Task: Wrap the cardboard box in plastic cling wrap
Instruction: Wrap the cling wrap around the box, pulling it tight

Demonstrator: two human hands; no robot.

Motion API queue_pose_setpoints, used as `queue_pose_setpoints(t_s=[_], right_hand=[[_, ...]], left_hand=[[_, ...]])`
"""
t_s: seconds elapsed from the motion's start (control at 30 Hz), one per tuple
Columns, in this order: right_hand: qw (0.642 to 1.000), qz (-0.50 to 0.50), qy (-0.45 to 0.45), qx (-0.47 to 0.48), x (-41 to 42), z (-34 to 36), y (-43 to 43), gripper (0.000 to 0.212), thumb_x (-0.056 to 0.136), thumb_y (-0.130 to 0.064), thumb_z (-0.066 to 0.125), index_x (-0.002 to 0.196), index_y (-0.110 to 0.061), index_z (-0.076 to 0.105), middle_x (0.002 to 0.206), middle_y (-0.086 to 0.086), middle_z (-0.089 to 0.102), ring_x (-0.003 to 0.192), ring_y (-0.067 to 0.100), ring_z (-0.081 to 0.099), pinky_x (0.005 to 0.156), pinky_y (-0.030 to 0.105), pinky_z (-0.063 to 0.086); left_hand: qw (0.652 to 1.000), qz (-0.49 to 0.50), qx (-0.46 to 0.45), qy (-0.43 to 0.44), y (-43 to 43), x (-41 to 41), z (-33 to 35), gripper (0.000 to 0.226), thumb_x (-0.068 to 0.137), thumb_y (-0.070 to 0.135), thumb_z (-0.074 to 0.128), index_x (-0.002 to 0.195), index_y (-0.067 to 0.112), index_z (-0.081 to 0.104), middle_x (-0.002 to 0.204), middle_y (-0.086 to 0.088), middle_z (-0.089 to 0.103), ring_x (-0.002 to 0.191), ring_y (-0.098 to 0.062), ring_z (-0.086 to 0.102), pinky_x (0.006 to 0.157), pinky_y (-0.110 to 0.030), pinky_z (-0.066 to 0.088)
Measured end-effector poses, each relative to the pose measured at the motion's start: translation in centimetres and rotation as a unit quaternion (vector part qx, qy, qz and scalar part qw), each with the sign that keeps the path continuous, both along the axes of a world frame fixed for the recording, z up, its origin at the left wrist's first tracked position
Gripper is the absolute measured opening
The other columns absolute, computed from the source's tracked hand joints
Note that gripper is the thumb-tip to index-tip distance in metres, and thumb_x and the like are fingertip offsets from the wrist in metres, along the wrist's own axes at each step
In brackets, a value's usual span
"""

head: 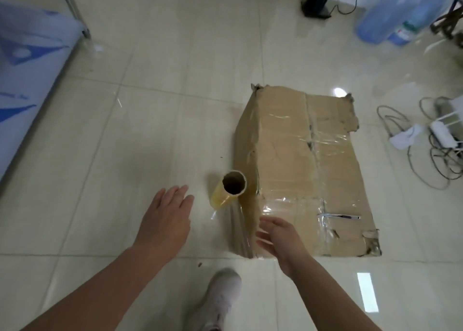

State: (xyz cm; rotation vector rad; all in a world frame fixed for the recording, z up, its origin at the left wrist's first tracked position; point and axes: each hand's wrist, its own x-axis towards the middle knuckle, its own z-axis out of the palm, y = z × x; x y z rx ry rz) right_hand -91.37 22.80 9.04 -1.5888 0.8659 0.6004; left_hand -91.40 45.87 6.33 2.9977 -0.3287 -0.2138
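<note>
Your tiled floor [150, 105] carries the cardboard box [300, 168], the upright cling wrap roll [221, 196] just beside it, and cables [438, 160].

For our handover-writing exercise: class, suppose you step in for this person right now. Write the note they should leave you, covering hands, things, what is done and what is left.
Left hand: open, grip empty, hovering just left of the roll.
Right hand: open, grip empty, over the box at its near left corner.
Roll: stands on end on the floor beside the box's left side. Film runs from it along that side to the near corner.
Done: the wrap seems started at that corner.
Left: most of the box is bare cardboard; probably take the roll and wind film round it.
</note>
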Motion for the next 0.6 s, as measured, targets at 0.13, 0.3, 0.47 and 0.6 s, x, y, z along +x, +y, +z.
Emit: queue_pose_setpoints(t_s=[0.13, 0.3, 0.47, 0.6], right_hand=[[0.997, 0.039, -0.003, -0.065, 4.3, -2.1, 0.1, 0.011, 0.091, -0.009, 0.053, 0.09, -0.012, 0.064, 0.095, 0.01, 0.066, 0.086, 0.022, 0.06, 0.085, 0.038, 0.051], [0.991, 0.093, 0.027, -0.089, 8.5, -5.0, 0.5, 0.018, 0.088, -0.007, 0.052, 0.094, 0.002, 0.066, 0.077, 0.008, 0.057, 0.071, 0.017, 0.05, 0.068, 0.028, 0.039], [0.983, 0.141, 0.055, -0.109, 11.3, -8.2, 0.9, 0.016, 0.084, -0.015, 0.053, 0.073, -0.007, 0.061, 0.064, 0.007, 0.051, 0.064, 0.018, 0.044, 0.06, 0.026, 0.034], [0.972, 0.171, 0.086, -0.138, 11.6, -13.4, 0.8, 0.048, 0.064, -0.045, 0.044, 0.09, -0.011, 0.066, 0.092, 0.014, 0.065, 0.082, 0.026, 0.056, 0.079, 0.04, 0.048]], left_hand=[[0.999, -0.016, -0.022, 0.036, -1.7, 5.0, 0.4, 0.055, 0.053, 0.021, 0.088, 0.102, 0.003, 0.069, 0.109, -0.016, 0.067, 0.097, -0.033, 0.066, 0.082, -0.043, 0.053], [0.992, -0.016, -0.049, 0.118, -4.2, 10.4, -0.6, 0.051, 0.1, 0.03, 0.037, 0.146, 0.013, 0.026, 0.155, -0.003, 0.022, 0.141, -0.018, 0.022, 0.113, -0.028, 0.018], [0.985, -0.014, -0.077, 0.155, -7.0, 14.7, -3.7, 0.046, 0.1, 0.03, 0.037, 0.142, 0.014, 0.028, 0.148, -0.002, 0.03, 0.132, -0.019, 0.033, 0.104, -0.029, 0.031], [0.983, -0.029, -0.063, 0.171, -9.2, 16.9, -6.7, 0.035, 0.099, 0.029, 0.04, 0.132, 0.016, 0.038, 0.133, -0.001, 0.043, 0.118, -0.019, 0.044, 0.09, -0.028, 0.038]])
